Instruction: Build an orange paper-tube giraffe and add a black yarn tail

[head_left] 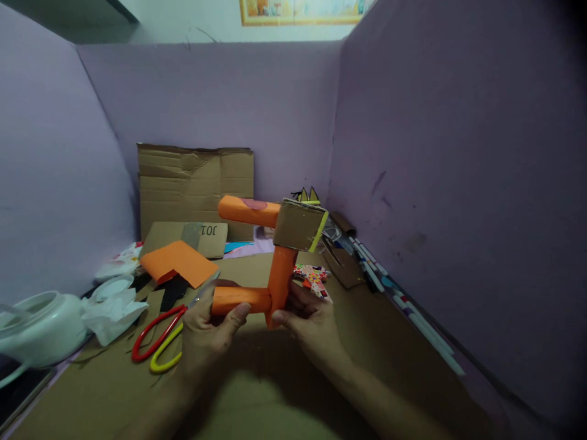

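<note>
Between my hands is a craft model made of orange paper tubes (282, 272) joined to a small cardboard box (299, 226) with a yellow strip on its right edge. One tube sticks out left from the box and has a dark reddish patch; another runs down from it. My left hand (211, 327) is closed round the lower sideways tube (243, 300). With thumb and fingers, my right hand (316, 324) grips the bottom of the upright tube. Scissors (158, 336) with one red and one yellow handle lie beside my left hand, partly hidden by it.
Cardboard (257, 397) covers the work surface. At left stand a white teapot (46, 324) and crumpled tissue (112, 315). Folded orange paper (178, 263) lies behind the scissors. A flower-patterned glue gun (316, 278) and several markers (422, 324) are at right. A cardboard sheet (197, 183) leans on the back wall.
</note>
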A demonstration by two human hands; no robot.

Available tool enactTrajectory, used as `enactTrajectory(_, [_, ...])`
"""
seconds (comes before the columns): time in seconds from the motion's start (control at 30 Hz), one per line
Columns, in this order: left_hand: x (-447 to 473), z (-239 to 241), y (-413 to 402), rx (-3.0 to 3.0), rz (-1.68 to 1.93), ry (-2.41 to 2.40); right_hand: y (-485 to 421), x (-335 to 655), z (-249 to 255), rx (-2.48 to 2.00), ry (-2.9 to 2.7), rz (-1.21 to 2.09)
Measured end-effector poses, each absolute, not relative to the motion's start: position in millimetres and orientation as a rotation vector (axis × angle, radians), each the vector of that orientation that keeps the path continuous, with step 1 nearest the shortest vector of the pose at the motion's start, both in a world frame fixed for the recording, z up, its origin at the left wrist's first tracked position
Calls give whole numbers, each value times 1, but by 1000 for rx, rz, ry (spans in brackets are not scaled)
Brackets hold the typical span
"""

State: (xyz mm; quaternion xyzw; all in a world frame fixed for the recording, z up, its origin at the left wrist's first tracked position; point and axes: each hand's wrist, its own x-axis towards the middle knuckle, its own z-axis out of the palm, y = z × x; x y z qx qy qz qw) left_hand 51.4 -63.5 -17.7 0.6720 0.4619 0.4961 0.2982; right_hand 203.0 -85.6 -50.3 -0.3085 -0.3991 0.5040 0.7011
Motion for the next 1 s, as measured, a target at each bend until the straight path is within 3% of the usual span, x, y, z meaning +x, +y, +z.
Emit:
enactTrajectory(0.4, [52, -10, -65, 1932, 1378, 1252, -78, 219, -51, -687, -1100, 1087])
enactTrajectory(0.63, [33, -10, -47, 1548, 1751, 934, -79, 220, -44, -525, -964, 1358])
enactTrajectory(0.7, [30, -7, -38, 1364, 1606, 901, -82, 218, -40, -474, -961, 1466])
enactTrajectory(0.87, [43, -7, -35, 1072, 739, 696, -87, 209, -40, -472, -1024, 1648])
enactTrajectory(1.0, [53, -20, -36, 932, 641, 605, -87, 205, -47, -444, -1025, 1754])
